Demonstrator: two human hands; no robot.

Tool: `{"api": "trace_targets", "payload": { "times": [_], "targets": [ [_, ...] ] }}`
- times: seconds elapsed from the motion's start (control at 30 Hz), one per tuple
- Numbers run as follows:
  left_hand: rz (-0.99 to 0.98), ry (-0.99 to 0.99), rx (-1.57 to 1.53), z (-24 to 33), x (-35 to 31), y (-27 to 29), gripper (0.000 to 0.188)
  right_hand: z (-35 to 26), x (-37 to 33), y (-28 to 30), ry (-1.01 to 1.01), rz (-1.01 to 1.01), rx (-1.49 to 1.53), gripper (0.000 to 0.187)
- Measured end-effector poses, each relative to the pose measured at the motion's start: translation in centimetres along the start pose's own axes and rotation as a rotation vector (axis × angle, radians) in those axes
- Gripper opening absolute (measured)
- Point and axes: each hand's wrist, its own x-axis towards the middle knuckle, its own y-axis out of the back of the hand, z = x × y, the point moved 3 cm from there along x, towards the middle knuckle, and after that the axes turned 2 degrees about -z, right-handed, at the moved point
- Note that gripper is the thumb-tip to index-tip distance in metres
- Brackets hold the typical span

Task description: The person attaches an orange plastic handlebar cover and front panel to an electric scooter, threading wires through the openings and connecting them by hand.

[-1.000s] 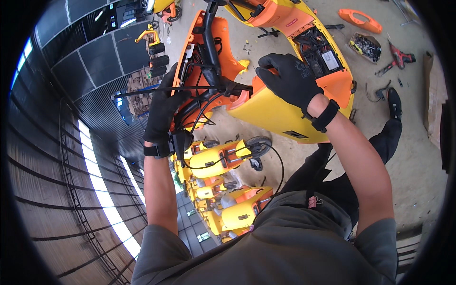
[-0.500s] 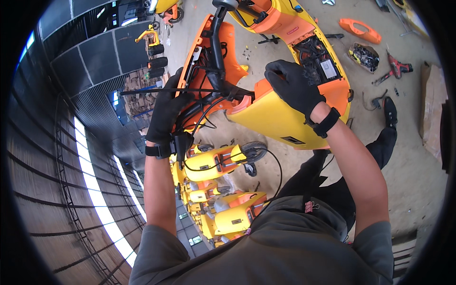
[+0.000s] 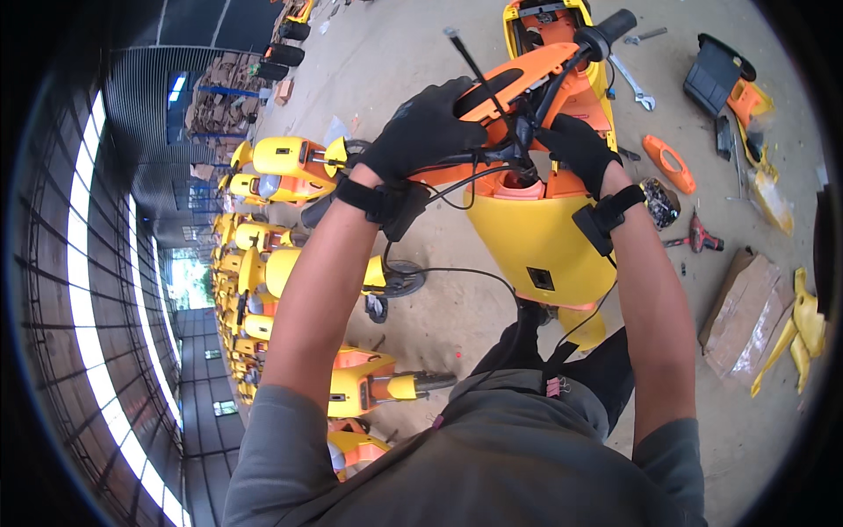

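A yellow scooter front panel (image 3: 537, 241) stands before me, with the handlebar stem and black cables (image 3: 474, 167) above it. My left hand (image 3: 426, 130), in a black glove, is closed on the left end of an orange handlebar cover (image 3: 529, 75). A thin black rod (image 3: 472, 60) sticks up past the cover. My right hand (image 3: 581, 151), also gloved, is curled beside the stem, just above the panel. Its fingertips are partly hidden, so what they grip is unclear. A black handlebar grip (image 3: 606, 33) points to the far right.
Rows of yellow scooters (image 3: 290, 156) stand on the left. On the floor to the right lie a wrench (image 3: 634, 83), an orange ring-shaped trim piece (image 3: 669, 164), a bag of small parts (image 3: 659, 202), a red power drill (image 3: 700, 235), a black bin (image 3: 718, 75) and cardboard (image 3: 746, 312).
The handlebar and its orange cover have swung to the right with my left hand. My right hand has left the yellow panel's top for the stem. My view has shifted too.
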Motion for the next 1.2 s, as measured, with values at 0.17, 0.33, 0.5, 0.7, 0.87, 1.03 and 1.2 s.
{"api": "trace_targets", "payload": {
  "times": [0.17, 0.33, 0.5, 0.7, 0.87, 1.03, 1.2],
  "targets": [
    [-0.008, 0.054, -0.035, -0.1, 0.4, -0.8, 0.062, 3.9, 1.3, 0.2, -0.166, -0.125, 0.38, 0.028],
    [-0.016, -0.053, -0.111, -0.4, -0.9, -0.1, 0.071, 1.7, -0.1, -0.8, -0.161, -0.046, 0.468, 0.022],
    [-0.151, 0.065, -0.441, -2.4, -1.5, 0.6, 0.072, 2.7, -0.1, -0.7, -0.116, 0.078, 0.197, 0.013],
    [-0.182, 0.098, -0.468, -2.1, -1.6, 1.1, 0.082, 1.6, -1.4, -0.9, -0.101, 0.101, 0.338, 0.014],
    [-0.235, 0.15, -0.595, -1.4, -2.1, 1.7, 0.089, 2.2, -1.9, -1.0, -0.039, 0.031, 0.26, 0.018],
    [-0.204, 0.146, -0.528, -1.5, -1.9, 1.7, 0.089, 2.0, -2.2, -1.5, -0.06, 0.081, 0.389, 0.022],
    [-0.193, 0.191, -0.428, -1.4, -1.5, 1.4, 0.086, 0.9, -2.2, -1.2, -0.038, 0.111, 0.17, 0.021]
  ]
}}
